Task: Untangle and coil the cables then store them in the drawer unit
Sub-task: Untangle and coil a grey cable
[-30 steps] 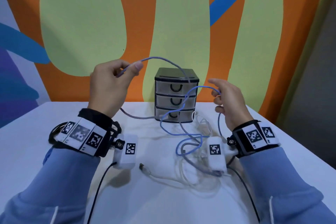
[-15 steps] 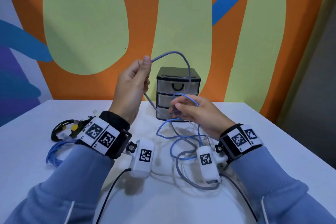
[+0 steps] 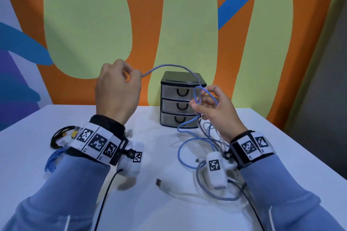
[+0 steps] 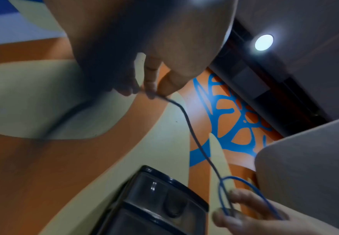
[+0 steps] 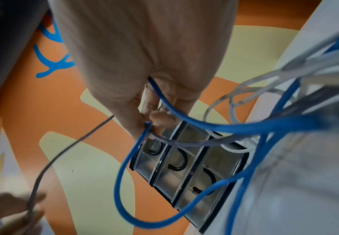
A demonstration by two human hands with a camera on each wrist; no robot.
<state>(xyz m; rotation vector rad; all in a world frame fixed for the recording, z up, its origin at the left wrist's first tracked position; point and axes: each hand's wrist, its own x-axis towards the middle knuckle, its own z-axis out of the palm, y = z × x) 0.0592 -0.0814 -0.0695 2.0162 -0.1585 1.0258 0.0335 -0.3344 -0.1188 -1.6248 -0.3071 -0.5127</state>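
A grey cable (image 3: 174,66) arcs from my left hand (image 3: 138,76), which pinches its end up in the air left of the drawer unit (image 3: 179,108), over to my right hand (image 3: 197,102). That hand grips a loop of blue cable (image 3: 196,92) together with the grey one, in front of the drawers' right side. In the left wrist view the left hand (image 4: 154,93) pinches the grey cable (image 4: 195,136). In the right wrist view the right hand (image 5: 150,119) holds the blue cable (image 5: 124,167). All three drawers look closed.
A tangle of blue, grey and white cables (image 3: 204,146) lies on the white table (image 3: 150,212) under my right wrist. A white USB lead (image 3: 163,185) trails toward me. At the left lie a coiled blue cable (image 3: 51,161) and a black cable (image 3: 56,135).
My left hand has swung left, away from the right hand, stretching the grey cable into a longer arc. My right hand has risen slightly to the right with the blue loop.
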